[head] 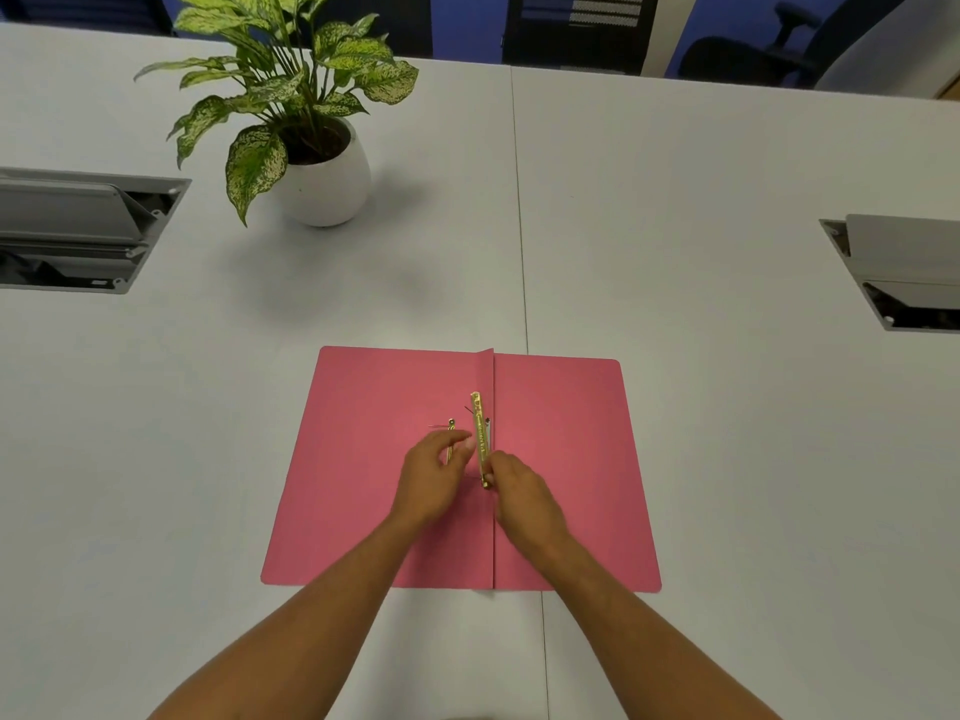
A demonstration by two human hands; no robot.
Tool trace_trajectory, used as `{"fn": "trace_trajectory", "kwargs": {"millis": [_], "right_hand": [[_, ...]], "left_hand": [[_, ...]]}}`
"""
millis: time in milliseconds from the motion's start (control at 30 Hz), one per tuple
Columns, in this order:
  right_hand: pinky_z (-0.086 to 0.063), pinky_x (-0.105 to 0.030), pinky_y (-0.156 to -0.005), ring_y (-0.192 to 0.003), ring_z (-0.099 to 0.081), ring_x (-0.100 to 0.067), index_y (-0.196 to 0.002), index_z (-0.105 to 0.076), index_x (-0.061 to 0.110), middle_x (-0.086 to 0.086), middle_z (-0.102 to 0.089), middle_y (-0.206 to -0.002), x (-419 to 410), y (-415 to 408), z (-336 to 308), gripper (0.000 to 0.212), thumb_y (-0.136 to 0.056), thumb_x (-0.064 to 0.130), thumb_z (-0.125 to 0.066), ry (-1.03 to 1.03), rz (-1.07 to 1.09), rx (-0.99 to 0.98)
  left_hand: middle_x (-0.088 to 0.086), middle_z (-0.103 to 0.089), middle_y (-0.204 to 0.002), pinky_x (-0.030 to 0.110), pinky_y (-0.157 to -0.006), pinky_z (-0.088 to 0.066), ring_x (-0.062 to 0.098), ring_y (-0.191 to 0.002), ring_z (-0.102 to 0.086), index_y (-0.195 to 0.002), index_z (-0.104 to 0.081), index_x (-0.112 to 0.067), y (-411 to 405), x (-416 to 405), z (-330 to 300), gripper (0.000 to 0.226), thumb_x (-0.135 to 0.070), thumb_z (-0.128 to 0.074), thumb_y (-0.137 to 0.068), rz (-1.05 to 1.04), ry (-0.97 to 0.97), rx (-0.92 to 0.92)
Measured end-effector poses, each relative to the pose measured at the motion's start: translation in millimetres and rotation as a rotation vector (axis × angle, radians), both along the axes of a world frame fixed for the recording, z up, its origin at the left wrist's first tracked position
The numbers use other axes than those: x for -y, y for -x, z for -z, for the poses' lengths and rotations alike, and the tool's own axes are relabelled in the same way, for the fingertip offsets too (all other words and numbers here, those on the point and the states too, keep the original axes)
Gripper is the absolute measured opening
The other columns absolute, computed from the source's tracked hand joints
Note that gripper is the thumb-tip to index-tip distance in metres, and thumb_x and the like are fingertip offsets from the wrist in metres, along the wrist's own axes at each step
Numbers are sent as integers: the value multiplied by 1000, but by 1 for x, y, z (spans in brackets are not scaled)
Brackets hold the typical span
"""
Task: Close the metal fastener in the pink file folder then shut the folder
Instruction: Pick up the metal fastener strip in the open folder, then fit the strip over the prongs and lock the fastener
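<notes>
Pink folder (561, 459) lies open and flat on the white table (727, 459), near the front edge, straddling the seam between two tabletops. No papers in it; both leaves bare. A narrow pink flap stands up along the spine fold. Brass fastener (481, 439) sits just left of the spine: its long bar runs parallel to the fold, stamped with lettering too small to read. A second, thinner brass piece (450, 440) lies further left, its round end showing, partly covered by fingers. Left hand (434, 480) curled, fingertips pinching toward the bar's middle and resting over the thin piece. Right hand (522, 498) curled at the bar's near end, fingertips touching it; whether it truly grips the bar or only presses it, cannot tell. Both forearms bare, reaching in from the bottom edge. Far left on the table: white round pot (324, 184) holding dark soil and a plant (291, 80) with speckled green-and-cream leaves, several drooping over the rim. Two recessed cable boxes set into the table, grey lids tilted up: one at the left edge (78, 231), one at the right edge (898, 272); dark interiors, contents not discernible. No readable labels on pot, boxes or folder. Beyond the table: blue wall, dark office chair (748, 54).
</notes>
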State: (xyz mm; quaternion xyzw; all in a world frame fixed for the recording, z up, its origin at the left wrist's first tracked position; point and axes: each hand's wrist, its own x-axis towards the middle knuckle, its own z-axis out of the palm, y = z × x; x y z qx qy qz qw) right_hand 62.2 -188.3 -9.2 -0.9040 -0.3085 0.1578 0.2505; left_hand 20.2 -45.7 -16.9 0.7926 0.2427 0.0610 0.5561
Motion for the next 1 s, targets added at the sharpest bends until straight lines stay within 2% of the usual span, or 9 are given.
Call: {"fn": "trace_trajectory", "kwargs": {"millis": [100, 200, 333, 433, 567, 667, 800, 933, 1000], "right_hand": [[-36, -33, -62, -82, -51, -25, -113, -49, 11, -13, -59, -103, -4, 1, -2, 34, -83, -3, -41, 1, -68, -34], [-45, -41, -67, -91, -56, -31, -117, -50, 10, -14, -59, -107, -6, 1, -2, 42, -79, -8, -42, 6, -105, -29], [-49, -36, -68, -91, -59, -23, -118, -50, 18, -7, -63, -109, -3, 2, 0, 44, -82, -6, -43, -81, -38, -47], [-43, -25, -68, -84, -55, -13, -121, -51, 18, -5, -63, -103, -1, -2, 5, 37, -90, -1, -50, -143, 89, -85], [-49, -34, -79, -95, -57, -23, -129, -50, 22, -6, -60, -109, -4, -4, 9, 39, -92, 9, -51, -27, -41, -131], [-46, -35, -76, -97, -57, -25, -121, -57, 23, -6, -61, -106, -10, -3, 10, 30, -92, 16, -52, 40, -115, -78], [-46, -38, -73, -90, -58, -27, -108, -66, 20, -8, -62, -96, -14, -6, 12, 22, -93, 18, -50, 46, -100, -77], [-49, -39, -76, -85, -59, -28, -103, -70, 17, -11, -65, -92, -14, -9, 12, 22, -93, 16, -50, 4, -80, -133], [-49, -38, -77, -84, -59, -28, -103, -70, 15, -13, -66, -90, -13, -10, 12, 22, -93, 14, -50, -12, -77, -149]], "left_hand": [[-9, -70, -81, 29, -71, -50, -3, -72, -61, -94, -74, -14, -6, 2, -7, 15, -23, -62, -92, -9, 183, -47], [-6, -66, -67, 22, -59, -45, -3, -55, -57, -80, -71, -10, -6, 0, -8, 14, -13, -63, -91, -57, 300, -77], [10, -69, -75, 35, -63, -50, 19, -68, -62, -83, -71, -1, -2, -9, -5, 16, -14, -63, -91, -109, 438, -113], [9, -68, -73, 33, -62, -55, 21, -68, -63, -80, -72, -5, 3, -20, -2, 17, -13, -62, -92, -162, 492, -121], [13, -67, -79, 39, -75, -53, 25, -75, -63, -81, -70, -6, 7, -26, 2, 17, -10, -59, -93, -153, 506, -144], [14, -68, -77, 35, -72, -54, 27, -73, -63, -81, -69, -5, 7, -25, 3, 17, -10, -59, -93, -146, 533, -147], [16, -67, -75, 21, -58, -53, 30, -72, -65, -80, -68, -6, 8, -19, 4, 17, -11, -59, -94, -132, 555, -147], [27, -66, -85, 47, -82, -51, 36, -81, -62, -89, -67, 4, 8, -15, 7, 18, -10, -58, -94, -81, 581, -140], [24, -65, -84, 46, -80, -47, 32, -79, -58, -90, -67, 5, 7, -13, 8, 18, -10, -58, -94, -61, 570, -141]]}}
